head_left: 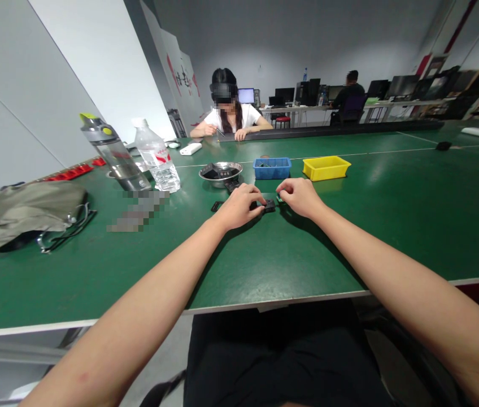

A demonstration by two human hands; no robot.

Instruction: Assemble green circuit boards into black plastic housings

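Observation:
My left hand rests on the green table with its fingers closed at the near edge of a small black plastic part. Just right of that part, my right hand pinches a small green circuit board, mostly hidden by the fingers. Behind my left hand stands a metal bowl with black plastic pieces in it. Another black piece shows between the bowl and my left hand, and a black frame-like piece lies to the left of it.
A blue bin with small parts and a yellow bin stand behind my hands. To the left are a water bottle, a grey drinking bottle, a bag and glasses. A person works across the table.

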